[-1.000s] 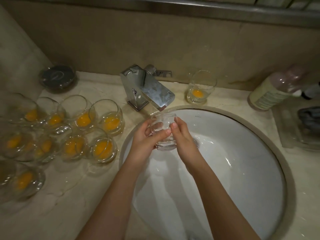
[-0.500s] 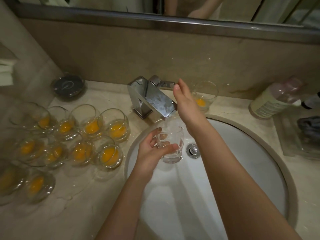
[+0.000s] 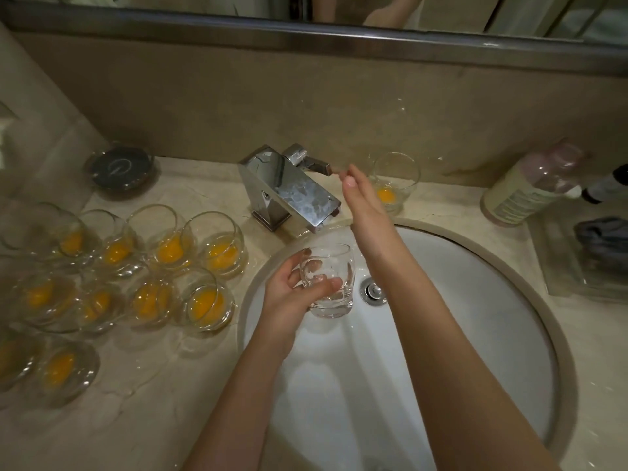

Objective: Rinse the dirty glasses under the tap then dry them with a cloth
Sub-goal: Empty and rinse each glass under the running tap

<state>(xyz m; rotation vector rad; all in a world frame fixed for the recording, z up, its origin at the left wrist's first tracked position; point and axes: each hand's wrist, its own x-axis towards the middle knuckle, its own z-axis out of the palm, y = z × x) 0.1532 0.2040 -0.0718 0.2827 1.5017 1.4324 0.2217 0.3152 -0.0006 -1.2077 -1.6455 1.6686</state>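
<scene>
Marble counter; white basin.

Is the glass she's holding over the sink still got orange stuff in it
No, the glass gripped by the left hand over the sink looks clear.

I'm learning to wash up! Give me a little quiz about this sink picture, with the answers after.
1. True or false: the clear glass is held over the sink.
2. Which hand grips that glass: A) left hand B) right hand C) both?
3. Fill in: the right hand's straight fingers reach toward the tap's ____.

Key
1. True. It sits just below the tap spout.
2. A. The right hand holds nothing.
3. Handle. Whether the fingers touch it cannot be told.
</scene>
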